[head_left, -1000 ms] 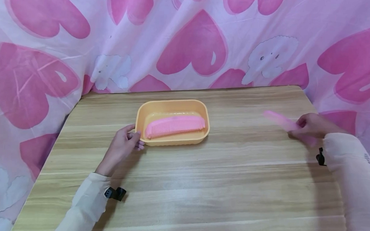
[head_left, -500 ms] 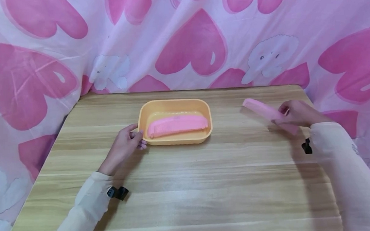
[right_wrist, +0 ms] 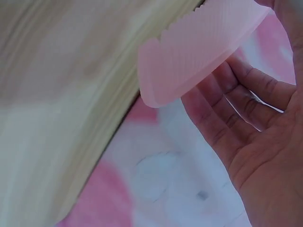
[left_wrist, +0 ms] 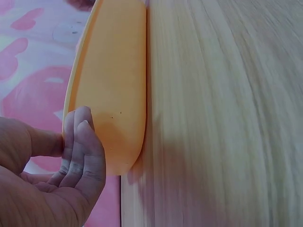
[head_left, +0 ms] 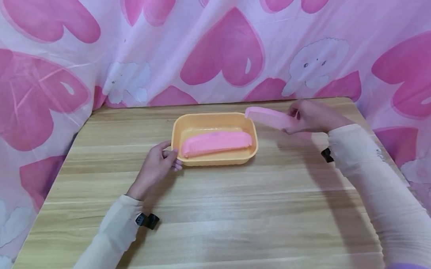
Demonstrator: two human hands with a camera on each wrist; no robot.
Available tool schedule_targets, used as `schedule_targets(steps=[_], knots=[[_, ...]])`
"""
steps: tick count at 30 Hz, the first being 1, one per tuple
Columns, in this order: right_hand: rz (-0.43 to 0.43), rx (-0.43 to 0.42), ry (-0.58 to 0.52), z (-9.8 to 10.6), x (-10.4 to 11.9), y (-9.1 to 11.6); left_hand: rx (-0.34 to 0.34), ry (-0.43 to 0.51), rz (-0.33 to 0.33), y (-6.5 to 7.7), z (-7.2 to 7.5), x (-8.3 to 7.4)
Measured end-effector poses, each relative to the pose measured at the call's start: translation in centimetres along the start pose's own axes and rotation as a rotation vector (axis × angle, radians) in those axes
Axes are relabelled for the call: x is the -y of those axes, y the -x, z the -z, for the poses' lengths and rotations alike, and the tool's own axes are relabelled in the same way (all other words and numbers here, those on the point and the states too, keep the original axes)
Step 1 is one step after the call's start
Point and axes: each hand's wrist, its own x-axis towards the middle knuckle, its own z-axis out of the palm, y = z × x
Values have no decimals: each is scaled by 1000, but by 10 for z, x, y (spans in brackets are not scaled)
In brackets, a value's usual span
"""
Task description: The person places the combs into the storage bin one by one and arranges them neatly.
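Note:
An orange-yellow plastic basin (head_left: 214, 163) with rounded corners stands on the table, and a pink comb (head_left: 218, 142) lies inside it, teeth toward the near side. My left hand (head_left: 157, 164) grips the basin's near left corner; in the left wrist view its fingers (left_wrist: 84, 156) lie against the outer wall with the thumb at the rim. A second pink comb (head_left: 269, 116) is pinched in my right hand (head_left: 314, 116), its far end overlapping the basin's back right rim in the head view. The right wrist view shows this comb (right_wrist: 199, 52) with its teeth and the fingers along its back.
The wood-grain table (head_left: 226, 222) extends in front of the basin and to both sides. Behind it hangs a pink curtain (head_left: 222, 51) with hearts, close to the table's back edge. A small black device (head_left: 147, 220) is fixed at the left wrist.
My right hand has carried its comb leftward and a little farther back, up to the basin. The basin and the left hand have shifted slightly right in the head view.

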Motion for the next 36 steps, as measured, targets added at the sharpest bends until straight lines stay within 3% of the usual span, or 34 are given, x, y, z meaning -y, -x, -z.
schedule_targets(steps=[8,15,20,29,33,36], knots=[[136,42,13,-4,46,-30,1,39,-16,-2,-15,-2],[179,141,20,-15,84,-50,6,52,-9,-5,-27,-6],[221,173,79,-27,98,-59,9,47,2,-8,-34,-10],[128,252,97,-45,102,-63,18,96,-25,-12,-40,-11],[55,309,86,-50,99,-62,29,63,-10,-12,-38,-13],[56,312,85,-52,97,-60,31,13,5,-10,-35,-15]])
